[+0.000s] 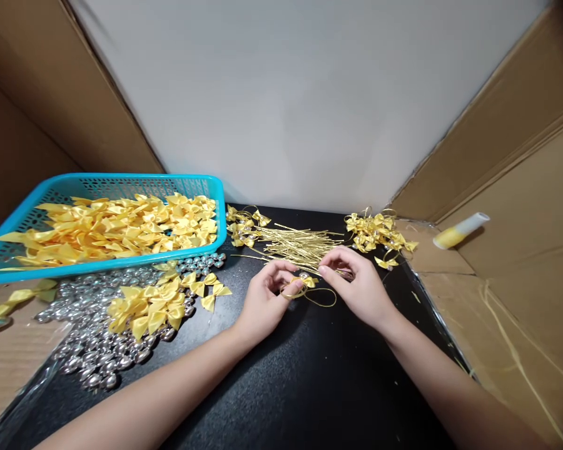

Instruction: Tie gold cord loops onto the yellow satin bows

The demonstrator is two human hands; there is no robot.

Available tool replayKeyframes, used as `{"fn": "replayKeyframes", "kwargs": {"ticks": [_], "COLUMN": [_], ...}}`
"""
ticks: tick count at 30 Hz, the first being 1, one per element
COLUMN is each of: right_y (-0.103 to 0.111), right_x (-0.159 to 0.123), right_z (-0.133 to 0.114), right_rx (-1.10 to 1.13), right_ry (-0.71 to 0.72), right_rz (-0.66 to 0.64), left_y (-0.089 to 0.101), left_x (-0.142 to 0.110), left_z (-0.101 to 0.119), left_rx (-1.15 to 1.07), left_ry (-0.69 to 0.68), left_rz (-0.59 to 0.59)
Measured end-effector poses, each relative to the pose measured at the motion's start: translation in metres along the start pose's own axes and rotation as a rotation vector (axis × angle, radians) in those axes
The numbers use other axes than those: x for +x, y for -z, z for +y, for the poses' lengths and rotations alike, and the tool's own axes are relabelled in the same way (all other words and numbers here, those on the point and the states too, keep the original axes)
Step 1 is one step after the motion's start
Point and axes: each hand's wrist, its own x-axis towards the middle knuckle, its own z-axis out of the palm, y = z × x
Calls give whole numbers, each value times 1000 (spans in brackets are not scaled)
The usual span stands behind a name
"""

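My left hand [265,300] is closed in a pinch on a small yellow bow [308,282] that carries a loop of gold cord [319,298] over the black tabletop [281,375]. Facing it, my right hand [356,284] has its fingers curled, the thumb and forefinger meeting at the same bow and cord. Just behind both hands lies a bundle of gold cords [300,244].
A blue basket [211,187] heaped with yellow bows stands at the left. Loose yellow bows [154,306] lie on a spread of silver beads [94,350]. Finished bows with cords [378,234] sit at the back right. A glue stick [460,231] rests on cardboard.
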Motion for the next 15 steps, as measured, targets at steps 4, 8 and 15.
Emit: {"fn": "replayKeyframes", "kwargs": {"ticks": [4,8,15], "right_y": [-7,-27,-39], "right_x": [-5,-14,-19], "right_z": [-3,-6,-7], "right_rx": [-15,207,524], "right_ry": [-6,-44,-126], "right_rz": [-92,-215,-61], "left_y": [2,7,16], "left_x": [2,3,7], "left_z": [14,32,53], "left_rx": [69,222,302], "left_ry": [-86,-195,-309], "left_rz": [66,135,242]}}
